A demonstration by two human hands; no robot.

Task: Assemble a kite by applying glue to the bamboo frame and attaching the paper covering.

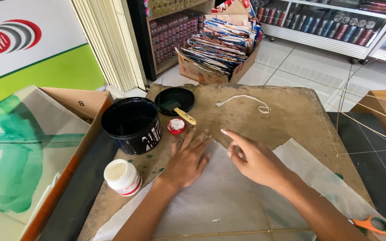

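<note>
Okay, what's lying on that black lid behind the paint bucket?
A brush with a yellow handle rests on the black lid, bristles dark with paint. What lies under the brush cannot be seen.

On the worktop point(291, 111), taking the tub point(132, 123) as landmark: just right of it, a lid point(175, 99) with a brush point(178, 111) lying in it; right and a little nearer, a small cap point(176, 126). In front of the tub, a jar point(122, 177). Right of the jar, a paper sheet point(228, 196) — left hand point(188, 160) flat on it, right hand point(253, 160) beside. Far right of the tub, a paper strip point(246, 100); at the near right corner, scissors point(374, 224). Behind — a box of packets point(220, 44).
</note>
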